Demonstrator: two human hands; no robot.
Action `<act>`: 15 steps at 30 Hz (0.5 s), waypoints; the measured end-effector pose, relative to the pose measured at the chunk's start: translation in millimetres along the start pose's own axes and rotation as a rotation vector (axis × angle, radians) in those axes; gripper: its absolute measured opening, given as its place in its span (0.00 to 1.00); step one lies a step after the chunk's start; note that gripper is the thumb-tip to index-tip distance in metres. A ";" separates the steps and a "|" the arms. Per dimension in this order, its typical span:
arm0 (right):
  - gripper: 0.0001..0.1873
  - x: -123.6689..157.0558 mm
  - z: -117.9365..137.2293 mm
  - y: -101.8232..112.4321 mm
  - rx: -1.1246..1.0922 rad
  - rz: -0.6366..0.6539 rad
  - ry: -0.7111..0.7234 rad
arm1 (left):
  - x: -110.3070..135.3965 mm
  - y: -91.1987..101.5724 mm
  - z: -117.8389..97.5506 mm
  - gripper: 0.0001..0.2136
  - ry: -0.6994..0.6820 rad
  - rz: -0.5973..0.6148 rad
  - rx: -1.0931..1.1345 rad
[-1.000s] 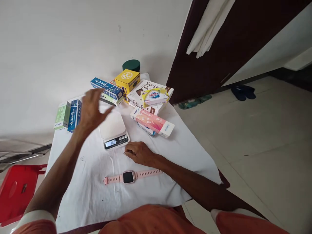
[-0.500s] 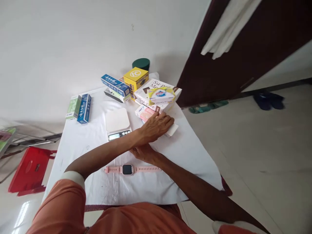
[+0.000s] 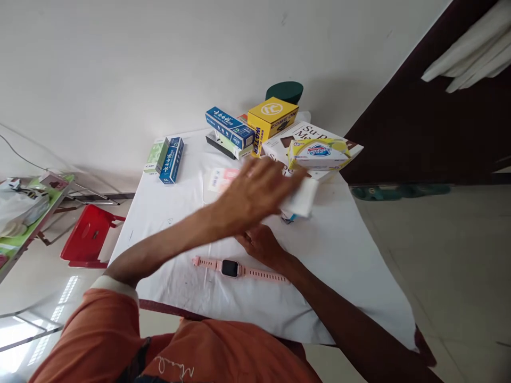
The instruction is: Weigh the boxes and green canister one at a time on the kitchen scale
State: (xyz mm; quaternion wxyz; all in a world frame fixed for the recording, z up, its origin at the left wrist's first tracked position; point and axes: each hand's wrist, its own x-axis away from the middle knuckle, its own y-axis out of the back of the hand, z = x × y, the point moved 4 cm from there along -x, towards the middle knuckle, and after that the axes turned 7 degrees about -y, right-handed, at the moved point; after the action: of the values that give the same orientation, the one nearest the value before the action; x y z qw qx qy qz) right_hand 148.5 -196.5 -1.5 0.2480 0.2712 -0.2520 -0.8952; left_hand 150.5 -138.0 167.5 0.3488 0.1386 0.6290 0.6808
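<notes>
My left hand [image 3: 259, 194], smeared by motion, is closed over a long pink-and-white box [image 3: 305, 197] held above the table. Its pink printed end sticks out to the left, and its white end to the right. Under my left forearm, my right hand [image 3: 263, 247] is low over the cloth, its fingers partly hidden. Most of the white kitchen scale is covered by my left hand and the box. A small blue-edged item [image 3: 288, 217] shows beneath the box's white end. Nearer to me lies a pink-strapped smartwatch [image 3: 230, 268], stretched out flat.
Behind my hands are a yellow box [image 3: 272, 119], a blue toothpaste box [image 3: 229, 127], and a white carton [image 3: 275, 146] bearing a yellow soap pack [image 3: 319, 152]. Green [image 3: 157, 154] and blue [image 3: 171, 160] boxes stand at left. A red chair [image 3: 88, 236] is beyond the table's left edge.
My left hand has lifted the pink-and-white box from beside the white carton and brought it left over the scale. My right hand stays low near the watch. The view has swung left.
</notes>
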 end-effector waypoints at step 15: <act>0.09 15.9 2.2 10.3 -0.106 0.166 0.025 | 46.4 -87.7 125.5 0.31 0.394 0.316 0.153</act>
State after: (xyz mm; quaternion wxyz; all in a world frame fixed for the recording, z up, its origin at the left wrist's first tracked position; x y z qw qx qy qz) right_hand 138.8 -212.8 0.4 0.3383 0.2470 -0.2229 -0.8803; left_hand 222.3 -15.5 93.8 0.0974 0.1259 0.7049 0.6912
